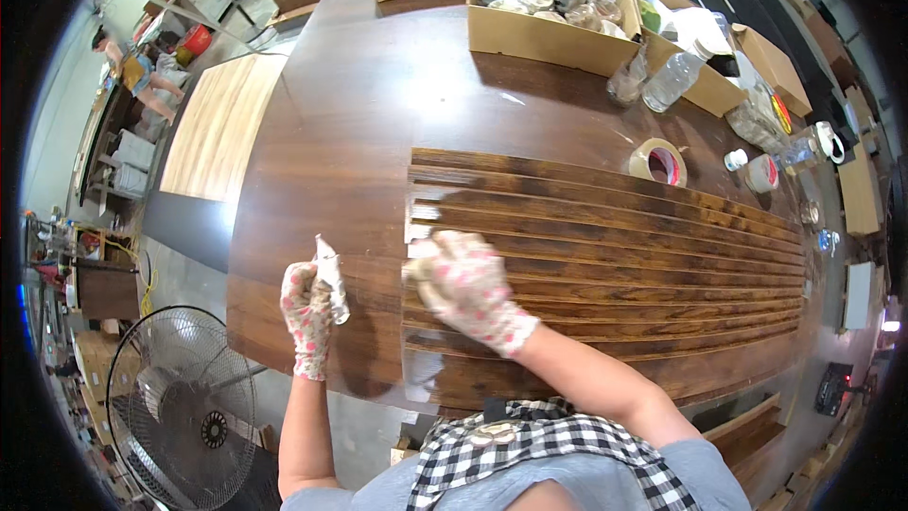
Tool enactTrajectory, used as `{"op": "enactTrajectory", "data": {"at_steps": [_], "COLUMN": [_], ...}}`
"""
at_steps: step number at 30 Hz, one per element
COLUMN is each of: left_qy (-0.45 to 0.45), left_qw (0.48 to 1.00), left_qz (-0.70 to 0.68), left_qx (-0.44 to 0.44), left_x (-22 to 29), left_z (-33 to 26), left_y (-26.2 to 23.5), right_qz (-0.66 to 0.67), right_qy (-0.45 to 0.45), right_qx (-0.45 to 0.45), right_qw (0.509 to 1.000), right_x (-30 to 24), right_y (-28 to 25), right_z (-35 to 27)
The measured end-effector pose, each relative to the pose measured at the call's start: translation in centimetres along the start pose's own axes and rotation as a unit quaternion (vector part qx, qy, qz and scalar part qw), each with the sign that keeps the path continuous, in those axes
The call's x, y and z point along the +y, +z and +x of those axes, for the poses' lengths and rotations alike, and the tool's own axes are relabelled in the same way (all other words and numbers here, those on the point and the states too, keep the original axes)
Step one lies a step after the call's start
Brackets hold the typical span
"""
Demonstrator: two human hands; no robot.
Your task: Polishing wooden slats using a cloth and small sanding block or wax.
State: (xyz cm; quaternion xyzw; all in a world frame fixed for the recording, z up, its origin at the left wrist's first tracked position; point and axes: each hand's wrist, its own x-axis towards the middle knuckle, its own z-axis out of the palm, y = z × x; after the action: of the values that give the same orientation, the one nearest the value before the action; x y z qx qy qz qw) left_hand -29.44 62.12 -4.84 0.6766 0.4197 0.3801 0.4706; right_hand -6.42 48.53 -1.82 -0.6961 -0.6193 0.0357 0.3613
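In front of me on the table lies a dark brown wooden panel (605, 270) with long raised ridges and grooves running left to right. My right hand (463, 286), in a white glove with pink dots, is closed at the panel's left end and blurred by motion. What its fingers hold, if anything, I cannot make out. Left of the panel, my left hand (305, 301), gloved the same way, grips a crumpled silvery-white packet (330, 282) upright above the tabletop. Whitish shiny patches show at the panel's left edge, beside my right hand.
The brown table (369, 123) also bears a tape roll (658, 163) and a clear bottle (673, 78). Behind stands a cardboard box (544, 36) of wrapped rolls. More bottles and jars sit at the right. A floor fan (180, 407) is at the lower left; another person (142, 76) is farther off.
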Motion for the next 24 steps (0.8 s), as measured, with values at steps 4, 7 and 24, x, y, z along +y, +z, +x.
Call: {"op": "enactTrajectory", "data": {"at_steps": [4,7,24], "left_qy": [0.031,0.038,0.206], "left_qw": [0.999,0.998,0.958], "left_qz": [0.016,0.009,0.165], "left_qx": [-0.033,-0.054,-0.111], "left_x": [2.4,2.1,5.2], "left_z": [0.1,0.1,-0.9], "left_y": [2.9,3.9,6.0], "right_qz": [-0.107,-0.111,-0.154], "right_qy": [0.086,0.089,0.146], "right_qx": [0.077,0.127,0.129], "right_qw": [0.988,0.982,0.969], "right_x": [3.5,3.7,4.7], "right_y": [-6.1,-8.1,-10.1], "right_z": [-5.3,-6.7,-9.6]}}
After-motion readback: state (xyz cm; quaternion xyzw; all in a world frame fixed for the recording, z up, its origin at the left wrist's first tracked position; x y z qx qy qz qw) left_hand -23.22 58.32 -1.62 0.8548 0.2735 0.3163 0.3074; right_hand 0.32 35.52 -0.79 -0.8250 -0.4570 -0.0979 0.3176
